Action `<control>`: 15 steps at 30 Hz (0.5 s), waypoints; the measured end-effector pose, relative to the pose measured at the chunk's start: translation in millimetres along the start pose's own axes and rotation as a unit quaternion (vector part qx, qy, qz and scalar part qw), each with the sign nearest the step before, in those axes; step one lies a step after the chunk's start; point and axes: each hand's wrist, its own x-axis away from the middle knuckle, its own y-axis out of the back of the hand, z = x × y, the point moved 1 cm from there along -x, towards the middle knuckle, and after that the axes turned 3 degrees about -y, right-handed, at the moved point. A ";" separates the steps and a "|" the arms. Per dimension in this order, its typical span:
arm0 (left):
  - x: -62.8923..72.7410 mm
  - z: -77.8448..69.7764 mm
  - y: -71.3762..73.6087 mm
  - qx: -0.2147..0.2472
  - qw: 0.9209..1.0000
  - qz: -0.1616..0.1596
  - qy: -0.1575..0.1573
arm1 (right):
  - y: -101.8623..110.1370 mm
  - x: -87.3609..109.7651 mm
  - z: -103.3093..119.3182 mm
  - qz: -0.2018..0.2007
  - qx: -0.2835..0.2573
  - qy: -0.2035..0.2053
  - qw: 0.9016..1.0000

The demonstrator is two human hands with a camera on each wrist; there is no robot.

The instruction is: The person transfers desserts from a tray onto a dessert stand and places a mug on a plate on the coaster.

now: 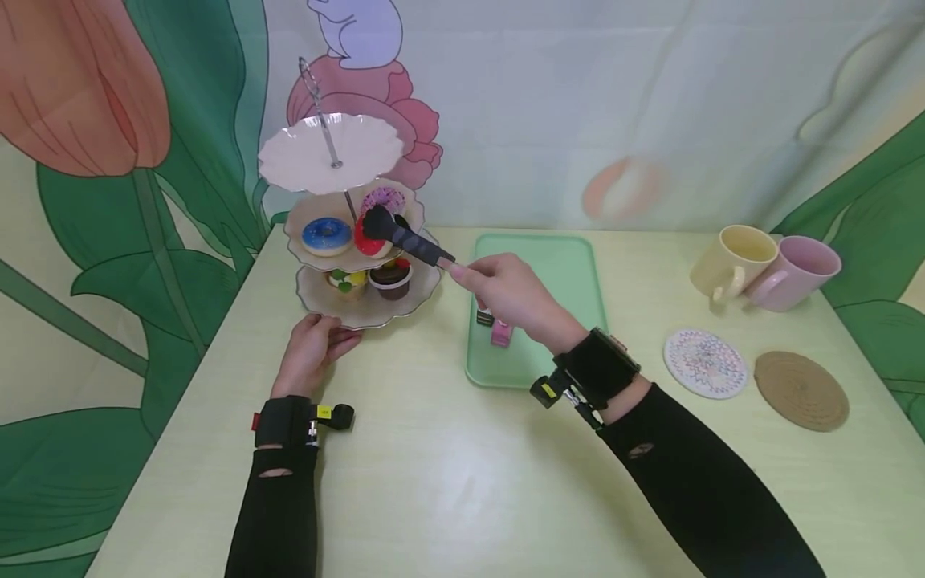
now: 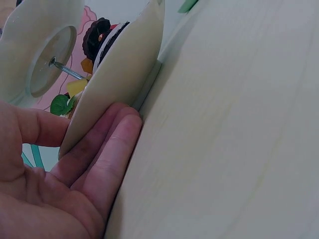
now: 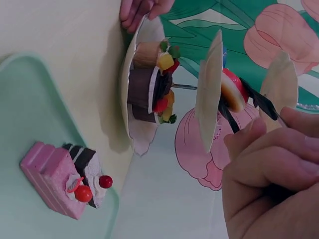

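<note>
My left hand pinches the front rim of the bottom plate of a three-tier cake stand, thumb above and fingers beneath, as the left wrist view shows. My right hand grips black-tipped tongs. In the right wrist view, the tongs' tips lie on either side of a red-iced donut at the middle plate. Beside it on that tier sit a blue donut and a purple-sprinkled donut. Several cupcakes, one chocolate-coloured, stand on the bottom plate.
The stand's top plate is bare. Right of the stand lies a green tray with a pink cake slice and a dark layered slice. Farther right are a yellow mug, a pink mug, a patterned coaster and a brown coaster.
</note>
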 end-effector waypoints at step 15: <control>0.5 0.3 0.0 0.001 1.000 -0.002 -0.003 | -6.8 6.2 6.5 -0.094 0.164 0.053 0.981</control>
